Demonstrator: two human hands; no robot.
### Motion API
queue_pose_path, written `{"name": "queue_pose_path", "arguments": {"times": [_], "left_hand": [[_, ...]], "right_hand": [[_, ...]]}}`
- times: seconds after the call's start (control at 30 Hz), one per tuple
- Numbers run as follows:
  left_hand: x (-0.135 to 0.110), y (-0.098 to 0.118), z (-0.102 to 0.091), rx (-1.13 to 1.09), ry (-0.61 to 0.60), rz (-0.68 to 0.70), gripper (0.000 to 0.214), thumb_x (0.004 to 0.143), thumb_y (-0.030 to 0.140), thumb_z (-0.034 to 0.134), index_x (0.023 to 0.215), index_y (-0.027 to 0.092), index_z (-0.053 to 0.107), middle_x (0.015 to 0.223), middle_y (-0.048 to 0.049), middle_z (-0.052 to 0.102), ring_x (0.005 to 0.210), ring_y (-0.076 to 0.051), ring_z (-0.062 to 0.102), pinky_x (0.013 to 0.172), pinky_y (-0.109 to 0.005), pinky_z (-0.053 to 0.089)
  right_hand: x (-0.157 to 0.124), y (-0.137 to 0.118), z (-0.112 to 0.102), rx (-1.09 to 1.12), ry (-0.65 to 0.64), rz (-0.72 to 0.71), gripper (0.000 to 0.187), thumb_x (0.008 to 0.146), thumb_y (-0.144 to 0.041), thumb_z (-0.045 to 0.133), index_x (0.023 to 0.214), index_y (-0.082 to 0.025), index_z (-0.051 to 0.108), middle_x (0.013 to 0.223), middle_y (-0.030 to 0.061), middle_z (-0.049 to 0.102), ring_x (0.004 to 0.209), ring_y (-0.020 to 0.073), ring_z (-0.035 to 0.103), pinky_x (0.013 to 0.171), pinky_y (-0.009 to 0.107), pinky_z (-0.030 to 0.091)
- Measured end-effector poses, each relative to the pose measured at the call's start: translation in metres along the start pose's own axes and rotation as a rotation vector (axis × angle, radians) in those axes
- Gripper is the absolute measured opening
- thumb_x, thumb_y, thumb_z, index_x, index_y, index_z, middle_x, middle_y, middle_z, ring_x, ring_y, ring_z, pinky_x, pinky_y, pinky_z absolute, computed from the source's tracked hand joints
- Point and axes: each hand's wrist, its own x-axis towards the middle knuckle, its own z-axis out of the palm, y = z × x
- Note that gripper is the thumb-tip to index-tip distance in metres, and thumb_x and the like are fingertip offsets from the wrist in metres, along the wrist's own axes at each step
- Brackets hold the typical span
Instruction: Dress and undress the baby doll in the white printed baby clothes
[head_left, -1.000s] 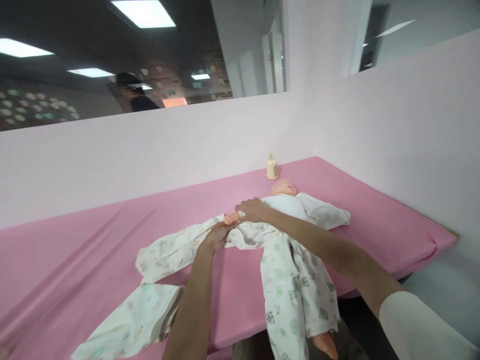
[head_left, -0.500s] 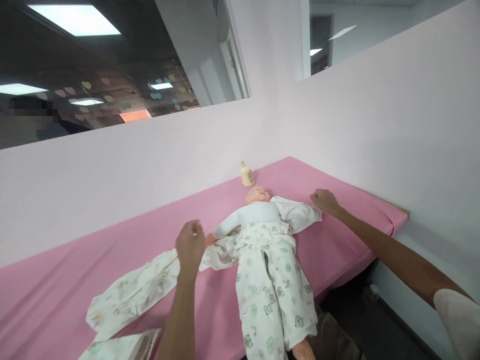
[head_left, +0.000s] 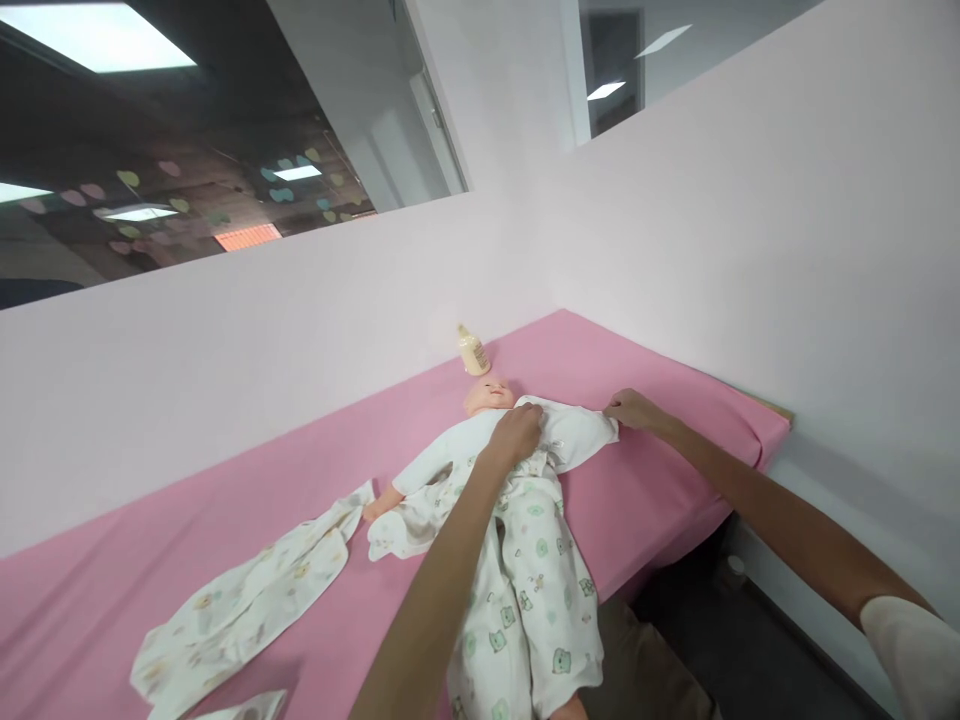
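A baby doll (head_left: 489,393) lies face up on a pink-covered table, dressed in a white top and printed baby pants (head_left: 540,570). Across its chest, my left hand (head_left: 516,436) is closed with curled fingers on the white baby shirt near the shoulder; its fingertips are partly hidden. My right hand (head_left: 636,409) pinches the end of the outstretched sleeve (head_left: 581,432) of that shirt. The doll's other arm reaches out to the left, its hand bare, over a loose printed part of the shirt (head_left: 397,530).
Another printed baby garment (head_left: 247,600) lies on the pink cover (head_left: 337,430) at the left, with a further cloth (head_left: 247,708) at the bottom edge. A cream bottle (head_left: 473,352) stands beyond the doll's head. White walls (head_left: 675,230) border the table's back and right side.
My left hand has moved right and up from beside the doll's arm onto its chest. My right hand has come to the sleeve end and taken hold of it. The view has shifted slightly.
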Motion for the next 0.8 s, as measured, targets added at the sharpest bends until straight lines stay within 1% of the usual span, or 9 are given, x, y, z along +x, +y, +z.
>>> {"name": "queue_pose_path", "arguments": {"times": [0.1, 0.17, 0.23, 0.3, 0.37, 0.47, 0.53, 0.67, 0.8], "left_hand": [[-0.002, -0.002, 0.003, -0.014, 0.013, -0.014, 0.031, 0.087, 0.009, 0.034, 0.109, 0.013, 0.056, 0.114, -0.0139, 0.06, 0.102, -0.023, 0.058, 0.087, -0.034, 0.043], [-0.003, -0.002, 0.003, -0.025, 0.015, -0.022, 0.032, 0.087, 0.009, 0.035, 0.111, 0.013, 0.055, 0.116, -0.0137, 0.059, 0.104, -0.022, 0.058, 0.089, -0.033, 0.043], [-0.005, -0.002, 0.003, -0.036, 0.018, -0.032, 0.033, 0.086, 0.009, 0.035, 0.112, 0.013, 0.055, 0.117, -0.0133, 0.059, 0.105, -0.022, 0.058, 0.089, -0.033, 0.042], [-0.007, -0.002, 0.002, -0.047, 0.019, -0.045, 0.033, 0.085, 0.01, 0.036, 0.112, 0.014, 0.055, 0.117, -0.0129, 0.06, 0.106, -0.022, 0.058, 0.089, -0.032, 0.043], [-0.009, -0.004, 0.001, -0.055, 0.016, -0.06, 0.032, 0.085, 0.012, 0.039, 0.112, 0.014, 0.055, 0.118, -0.0127, 0.06, 0.108, -0.022, 0.057, 0.089, -0.031, 0.043], [-0.012, -0.006, 0.0, -0.058, 0.008, -0.082, 0.032, 0.085, 0.013, 0.041, 0.113, 0.015, 0.056, 0.12, -0.0129, 0.06, 0.113, -0.022, 0.056, 0.092, -0.032, 0.042], [-0.013, -0.007, 0.0, -0.053, 0.0, -0.086, 0.034, 0.084, 0.013, 0.042, 0.115, 0.015, 0.056, 0.121, -0.0132, 0.06, 0.115, -0.023, 0.055, 0.094, -0.032, 0.042], [-0.009, -0.005, -0.001, -0.029, -0.019, -0.064, 0.042, 0.084, 0.011, 0.044, 0.124, 0.017, 0.054, 0.121, -0.012, 0.059, 0.115, -0.023, 0.055, 0.094, -0.032, 0.042], [0.003, 0.009, 0.001, 0.025, -0.025, -0.035, 0.04, 0.085, 0.015, 0.045, 0.123, 0.019, 0.057, 0.12, -0.0134, 0.059, 0.112, -0.028, 0.056, 0.094, -0.04, 0.042]], "right_hand": [[-0.005, 0.0, -0.001, 0.026, -0.052, -0.016, 0.011, 0.069, -0.018, 0.06, 0.068, -0.018, 0.048, 0.058, -0.0029, 0.051, 0.052, 0.0088, 0.044, 0.049, 0.021, 0.031], [-0.006, -0.001, 0.0, 0.039, -0.084, -0.056, 0.017, 0.067, -0.017, 0.061, 0.081, -0.018, 0.052, 0.066, -0.0013, 0.058, 0.056, 0.01, 0.05, 0.05, 0.021, 0.034], [-0.006, -0.002, -0.001, -0.011, -0.052, -0.115, 0.019, 0.067, -0.017, 0.059, 0.085, -0.019, 0.052, 0.071, -0.0013, 0.06, 0.059, 0.0106, 0.052, 0.052, 0.02, 0.035], [-0.003, 0.001, -0.009, -0.109, 0.063, -0.13, 0.01, 0.071, -0.018, 0.055, 0.081, -0.02, 0.052, 0.071, -0.0012, 0.06, 0.061, 0.0115, 0.052, 0.053, 0.021, 0.035], [0.004, 0.008, -0.025, -0.188, 0.207, -0.081, 0.004, 0.076, -0.018, 0.049, 0.079, -0.02, 0.051, 0.073, 0.0011, 0.06, 0.065, 0.0137, 0.051, 0.056, 0.023, 0.034], [0.015, 0.023, -0.05, -0.306, 0.404, -0.032, 0.012, 0.081, -0.016, 0.041, 0.086, -0.018, 0.052, 0.082, 0.0068, 0.061, 0.074, 0.0182, 0.052, 0.062, 0.027, 0.032], [0.02, 0.033, -0.055, -0.467, 0.461, -0.017, 0.017, 0.084, -0.014, 0.037, 0.092, -0.016, 0.053, 0.087, 0.0095, 0.062, 0.077, 0.0202, 0.052, 0.065, 0.028, 0.032], [0.02, 0.04, -0.035, -0.64, 0.404, 0.004, 0.023, 0.086, -0.01, 0.034, 0.095, -0.013, 0.056, 0.091, 0.0142, 0.062, 0.081, 0.023, 0.054, 0.069, 0.031, 0.033], [0.009, 0.015, -0.003, -0.691, 0.451, -0.052, 0.026, 0.091, -0.02, 0.036, 0.1, -0.01, 0.058, 0.112, 0.0205, 0.058, 0.105, 0.0298, 0.05, 0.087, 0.038, 0.033]]}}
